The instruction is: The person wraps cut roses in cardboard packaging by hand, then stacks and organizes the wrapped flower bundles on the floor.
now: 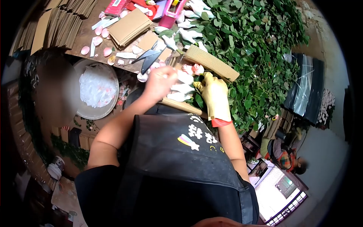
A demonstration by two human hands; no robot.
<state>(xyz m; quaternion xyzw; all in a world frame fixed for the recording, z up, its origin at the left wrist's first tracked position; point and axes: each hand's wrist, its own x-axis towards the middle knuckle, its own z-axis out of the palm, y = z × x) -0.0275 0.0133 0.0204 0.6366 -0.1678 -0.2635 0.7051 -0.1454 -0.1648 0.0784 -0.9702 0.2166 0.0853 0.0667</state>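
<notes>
My left hand (160, 83), bare and slightly blurred, has its fingers curled in a pinch. It is just left of several roses in white sleeves (180, 89); anything between its fingertips is too small to make out. My right hand (214, 94) wears a yellow glove, its fingers bent around a rose stem with green leaves. Pink rose heads (193, 69) show just beyond its fingertips. These flowers lie between two strips of corrugated cardboard (211, 63), one on the far side and one near my apron. Black-handled scissors (149, 58) lie open on the table.
A heap of leafy stems (253, 49) covers the right side. Flat cardboard pieces (130, 28), loose petals and a pink tape dispenser (172, 13) are on the table. A round basin (113, 81) of white material stands at left. Another person (289, 159) is in the right background.
</notes>
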